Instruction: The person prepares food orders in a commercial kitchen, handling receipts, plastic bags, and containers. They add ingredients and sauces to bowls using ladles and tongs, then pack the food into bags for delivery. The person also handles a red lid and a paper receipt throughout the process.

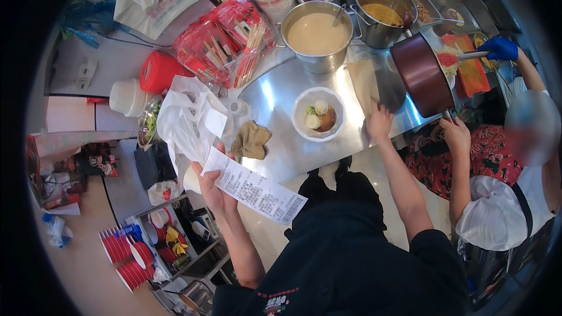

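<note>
My left hand (pixel 218 193) holds a long printed paper receipt (pixel 254 186) between thumb and fingers, left of my body. My right hand (pixel 379 123) reaches over the steel counter and touches the near end of a folded tan cloth or paper (pixel 363 83); whether the fingers grip it is unclear. Between my hands stands a translucent plastic bowl (pixel 319 137) with pale round pieces, something green and brown sauce in it. A crumpled brown cloth (pixel 251 139) lies left of the bowl, near a white plastic bag (pixel 184 118).
A pot of creamy liquid (pixel 319 37) and another steel pot (pixel 383 17) stand at the back. At right a co-worker holds a dark red saucepan (pixel 419 74) and, in a blue-gloved hand, a utensil. Wrapped chopsticks (pixel 219 48) and a red container (pixel 160 71) are at back left.
</note>
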`<act>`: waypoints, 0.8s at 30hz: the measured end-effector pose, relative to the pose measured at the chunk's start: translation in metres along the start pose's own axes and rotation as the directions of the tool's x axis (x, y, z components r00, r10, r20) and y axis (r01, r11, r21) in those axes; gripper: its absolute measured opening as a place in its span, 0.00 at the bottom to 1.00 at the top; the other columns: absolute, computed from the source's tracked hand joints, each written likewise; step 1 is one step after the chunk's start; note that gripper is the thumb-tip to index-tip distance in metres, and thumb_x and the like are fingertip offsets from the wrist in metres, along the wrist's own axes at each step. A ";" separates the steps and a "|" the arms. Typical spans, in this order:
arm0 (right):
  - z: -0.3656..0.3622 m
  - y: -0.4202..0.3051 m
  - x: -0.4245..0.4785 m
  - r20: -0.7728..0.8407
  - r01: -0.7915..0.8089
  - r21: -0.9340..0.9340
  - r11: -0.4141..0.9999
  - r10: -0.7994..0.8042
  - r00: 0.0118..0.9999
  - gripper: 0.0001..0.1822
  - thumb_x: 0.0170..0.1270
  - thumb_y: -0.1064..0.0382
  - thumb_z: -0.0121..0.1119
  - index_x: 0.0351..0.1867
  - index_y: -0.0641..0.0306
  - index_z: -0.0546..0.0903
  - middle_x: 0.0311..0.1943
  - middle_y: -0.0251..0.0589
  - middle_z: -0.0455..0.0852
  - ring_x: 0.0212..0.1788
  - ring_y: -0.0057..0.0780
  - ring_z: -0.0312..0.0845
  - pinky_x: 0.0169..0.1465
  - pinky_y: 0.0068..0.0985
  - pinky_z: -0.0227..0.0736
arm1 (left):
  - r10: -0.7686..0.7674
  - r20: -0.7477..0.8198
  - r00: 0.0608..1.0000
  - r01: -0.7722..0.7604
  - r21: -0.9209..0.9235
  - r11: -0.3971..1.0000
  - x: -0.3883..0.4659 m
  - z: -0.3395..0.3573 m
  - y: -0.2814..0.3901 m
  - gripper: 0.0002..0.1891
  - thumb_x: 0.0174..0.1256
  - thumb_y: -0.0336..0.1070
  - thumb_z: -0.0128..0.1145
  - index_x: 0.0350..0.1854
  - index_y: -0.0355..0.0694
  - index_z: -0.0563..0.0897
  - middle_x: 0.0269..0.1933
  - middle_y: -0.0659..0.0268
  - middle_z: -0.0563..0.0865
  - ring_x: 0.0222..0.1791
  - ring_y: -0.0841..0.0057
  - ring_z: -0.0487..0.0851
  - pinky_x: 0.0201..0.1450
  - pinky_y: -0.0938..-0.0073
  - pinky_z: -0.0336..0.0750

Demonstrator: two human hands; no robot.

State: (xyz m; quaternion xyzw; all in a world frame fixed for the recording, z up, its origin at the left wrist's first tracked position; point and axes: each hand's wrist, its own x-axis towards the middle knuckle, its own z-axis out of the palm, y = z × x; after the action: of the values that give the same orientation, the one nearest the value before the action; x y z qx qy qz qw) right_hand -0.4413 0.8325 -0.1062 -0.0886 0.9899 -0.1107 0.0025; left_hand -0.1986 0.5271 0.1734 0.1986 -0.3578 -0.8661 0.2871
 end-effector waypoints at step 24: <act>0.008 -0.151 -0.099 -0.103 0.296 0.444 0.846 -0.280 0.954 0.24 0.57 0.67 0.59 0.57 0.65 0.73 0.46 0.52 0.77 0.46 0.46 0.76 0.51 0.38 0.70 | -0.052 0.183 0.982 0.062 -0.048 0.997 0.017 -0.019 0.041 0.46 0.48 0.20 0.40 0.74 0.54 0.44 0.69 0.50 0.61 0.61 0.47 0.73 0.56 0.47 0.77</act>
State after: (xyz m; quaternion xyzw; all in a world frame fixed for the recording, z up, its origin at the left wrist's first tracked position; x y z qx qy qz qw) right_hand -0.3169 0.7037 -0.0822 -0.2312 0.9116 -0.3396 -0.0102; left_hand -0.1863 0.4829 0.1890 0.1210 -0.3533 -0.8978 0.2335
